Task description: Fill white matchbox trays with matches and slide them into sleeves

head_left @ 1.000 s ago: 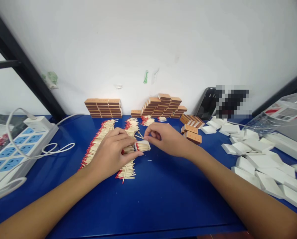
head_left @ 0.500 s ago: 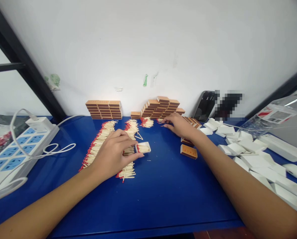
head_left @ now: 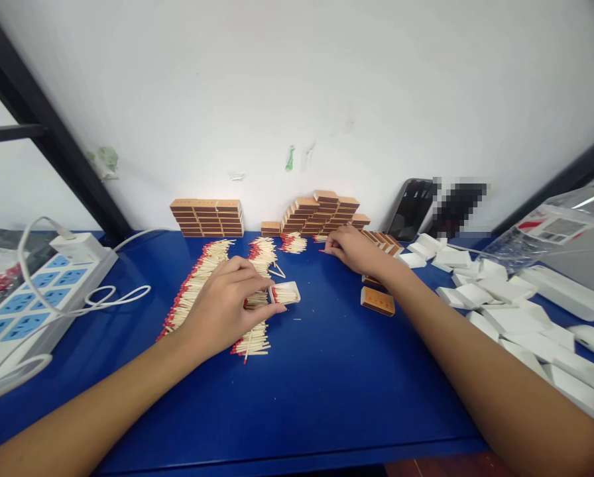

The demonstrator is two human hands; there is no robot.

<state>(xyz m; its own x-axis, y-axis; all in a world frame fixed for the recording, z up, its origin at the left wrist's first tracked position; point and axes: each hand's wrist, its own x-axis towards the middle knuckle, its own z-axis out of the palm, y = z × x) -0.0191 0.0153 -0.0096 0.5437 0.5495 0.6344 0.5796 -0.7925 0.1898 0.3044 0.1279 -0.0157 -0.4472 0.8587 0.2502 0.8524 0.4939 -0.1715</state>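
My left hand (head_left: 222, 306) rests on the blue table (head_left: 317, 391) with thumb and fingers closed on a small white tray (head_left: 286, 292) filled with red-tipped matches. Under and behind that hand lie rows of loose matches (head_left: 197, 281). My right hand (head_left: 351, 250) reaches to the far side, fingers curled and pinched at a few loose matches (head_left: 321, 238) beside the small match heap (head_left: 293, 243), near the brown matchbox stack (head_left: 324, 213). One brown matchbox sleeve (head_left: 377, 301) lies flat just below my right forearm.
A second brown matchbox stack (head_left: 207, 217) stands against the wall. Several white empty trays (head_left: 506, 318) cover the right side. A white power strip (head_left: 33, 291) with cables sits at the left. A dark phone (head_left: 412, 209) leans on the wall.
My right hand left the white tray and reached away to the loose matches by the far stack, where its fingers have closed. The left hand kept its hold on the tray.
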